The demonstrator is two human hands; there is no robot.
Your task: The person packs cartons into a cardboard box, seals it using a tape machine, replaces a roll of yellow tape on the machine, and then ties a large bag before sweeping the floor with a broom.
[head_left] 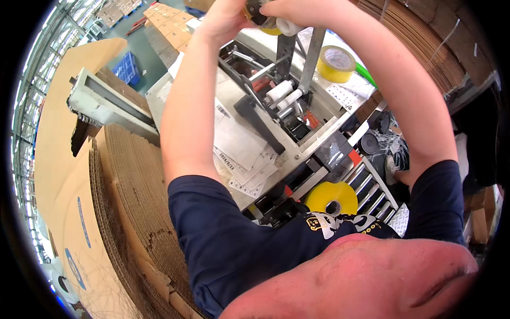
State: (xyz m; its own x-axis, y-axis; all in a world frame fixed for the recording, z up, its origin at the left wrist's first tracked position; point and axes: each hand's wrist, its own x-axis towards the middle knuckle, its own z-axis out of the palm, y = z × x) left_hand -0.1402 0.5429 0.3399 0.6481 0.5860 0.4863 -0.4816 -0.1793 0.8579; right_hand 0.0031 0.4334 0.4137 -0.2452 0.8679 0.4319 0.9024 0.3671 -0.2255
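Observation:
Both my arms are raised to the top of a carton-sealing machine [287,133]. There my left hand [226,22] and my right hand [311,11] close in from either side on a yellow tape roll [272,32] with a dark hub. A finger of my right hand lies against the hub, and a white roller [289,26] sits just beneath that hand. The upper edge of the view cuts off part of both hands and the roll. Below them, a metal post [313,58] rises beside white rollers [280,90] in the machine's opening.
Another yellow tape roll [337,65] rests on the machine's right side, and a larger one [333,199] is mounted low near my chest. Paper sheets [241,143] lie on the left of its top, beside a black bar [258,125]. Cardboard stacks [143,196] stand left.

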